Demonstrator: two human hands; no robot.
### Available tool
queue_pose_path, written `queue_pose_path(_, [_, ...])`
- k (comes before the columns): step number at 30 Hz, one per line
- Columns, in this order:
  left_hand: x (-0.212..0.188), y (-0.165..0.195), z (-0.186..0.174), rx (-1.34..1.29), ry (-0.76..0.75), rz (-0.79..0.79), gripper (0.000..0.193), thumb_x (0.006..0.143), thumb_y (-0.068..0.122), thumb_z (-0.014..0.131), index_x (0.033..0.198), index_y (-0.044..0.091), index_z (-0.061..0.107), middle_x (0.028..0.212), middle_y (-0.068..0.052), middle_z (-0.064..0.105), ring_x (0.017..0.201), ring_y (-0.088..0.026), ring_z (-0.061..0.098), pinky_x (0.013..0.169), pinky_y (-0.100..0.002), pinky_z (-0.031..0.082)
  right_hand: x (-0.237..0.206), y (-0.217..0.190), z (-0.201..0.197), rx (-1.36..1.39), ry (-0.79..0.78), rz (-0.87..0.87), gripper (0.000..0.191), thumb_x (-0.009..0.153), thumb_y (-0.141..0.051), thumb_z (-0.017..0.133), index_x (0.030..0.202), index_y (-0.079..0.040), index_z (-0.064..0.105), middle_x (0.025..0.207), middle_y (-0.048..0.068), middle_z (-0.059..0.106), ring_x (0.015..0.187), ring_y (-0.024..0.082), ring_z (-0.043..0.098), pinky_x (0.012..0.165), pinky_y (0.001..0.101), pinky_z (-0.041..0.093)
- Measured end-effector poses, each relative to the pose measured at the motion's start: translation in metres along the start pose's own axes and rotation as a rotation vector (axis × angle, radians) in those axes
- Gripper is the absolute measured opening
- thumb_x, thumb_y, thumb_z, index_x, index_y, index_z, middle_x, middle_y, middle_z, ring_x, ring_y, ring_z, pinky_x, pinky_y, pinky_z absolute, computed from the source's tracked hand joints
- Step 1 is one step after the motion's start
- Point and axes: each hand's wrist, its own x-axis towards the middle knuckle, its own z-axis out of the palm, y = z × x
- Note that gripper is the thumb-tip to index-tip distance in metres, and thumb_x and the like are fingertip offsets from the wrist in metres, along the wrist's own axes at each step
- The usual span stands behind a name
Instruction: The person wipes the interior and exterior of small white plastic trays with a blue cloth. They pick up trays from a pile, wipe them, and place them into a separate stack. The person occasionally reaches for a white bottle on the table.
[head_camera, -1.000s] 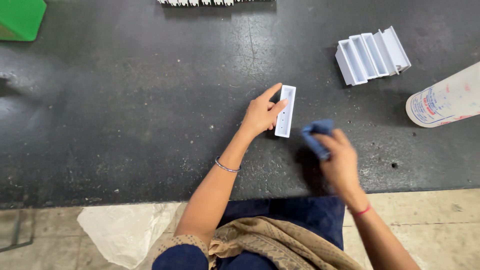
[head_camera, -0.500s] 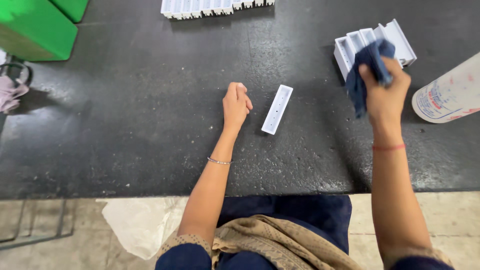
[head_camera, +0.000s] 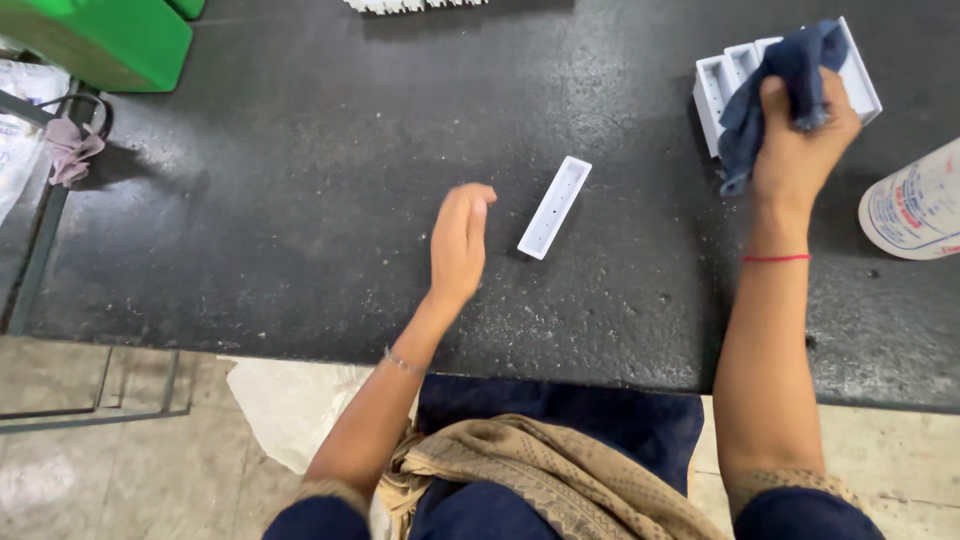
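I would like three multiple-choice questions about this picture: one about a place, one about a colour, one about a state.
1. Where does the single white rectangular plastic tray lie?
A. on the dark worktop
B. on the floor
C. inside the green box

2. What colour is the cloth in the right hand?
A. yellow
B. dark blue
C. white

3. What is the state of the left hand?
A. gripping the tray
B. holding a bottle
C. empty, beside the tray

Answers:
1 A, the tray rests flat on the black surface.
2 B, the bunched fabric is dark blue.
3 C, the fingers hold nothing and a gap separates them from the tray.
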Motion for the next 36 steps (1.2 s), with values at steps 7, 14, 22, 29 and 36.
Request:
queue_pose_path(7, [-0.026, 0.037, -0.001, 0.272, -0.382, 0.291, 0.051, 0.102, 0.02, 0.059, 0.15, 0.003, 0.049, 0.158, -0.014, 0.047, 0.147, -0.033, 0.043, 0.121, -0.048, 0.032, 0.003, 0.0, -0.011, -0.075, 0.017, -0.044, 0.014, 0.108, 0.009, 0.075, 0.121, 0.007, 0.07, 0.114, 0.004, 0.067, 0.108, 0.014, 0.061, 0.098, 0.0284, 0.05])
queue_pose_path(14, [-0.017, 0.039, 0.012, 0.102, -0.221, 0.092, 0.052, 0.105, 0.021, 0.063, 0.151, 0.001, 0.047, 0.155, -0.019, 0.047, 0.138, -0.036, 0.052, 0.116, -0.045, 0.043, 0.008, -0.023, -0.002, -0.163, 0.036, -0.01, 0.013, 0.103, 0.007, 0.076, 0.112, 0.004, 0.066, 0.11, 0.002, 0.062, 0.104, 0.014, 0.059, 0.099, 0.03, 0.047])
queue_pose_path(22, [-0.017, 0.045, 0.016, -0.085, -0.153, -0.265, 0.045, 0.098, 0.019, 0.065, 0.141, 0.008, 0.058, 0.13, -0.014, 0.058, 0.1, -0.023, 0.064, 0.084, -0.035, 0.057, 0.001, -0.027, 0.001, -0.313, -0.061, -0.021, 0.012, 0.106, 0.009, 0.076, 0.114, 0.006, 0.068, 0.109, 0.005, 0.062, 0.101, 0.013, 0.058, 0.095, 0.0281, 0.046])
queue_pose_path(29, [-0.01, 0.049, 0.023, 0.396, -0.495, 0.304, 0.061, 0.102, 0.027, 0.058, 0.158, 0.012, 0.04, 0.166, -0.012, 0.037, 0.154, -0.034, 0.031, 0.124, -0.051, 0.024, -0.002, -0.016, 0.006, -0.286, 0.003, -0.014, 0.015, 0.106, 0.003, 0.08, 0.116, 0.005, 0.069, 0.105, 0.005, 0.064, 0.099, 0.013, 0.057, 0.093, 0.0278, 0.048])
queue_pose_path(36, [0.102, 0.001, 0.121, 0.48, -0.343, 0.449, 0.063, 0.102, 0.026, 0.057, 0.158, 0.007, 0.037, 0.164, -0.011, 0.037, 0.154, -0.032, 0.032, 0.125, -0.051, 0.026, -0.003, -0.021, 0.018, -0.389, 0.008, 0.05, 0.017, 0.104, -0.005, 0.08, 0.116, 0.002, 0.071, 0.107, 0.008, 0.064, 0.097, 0.016, 0.06, 0.089, 0.0289, 0.047])
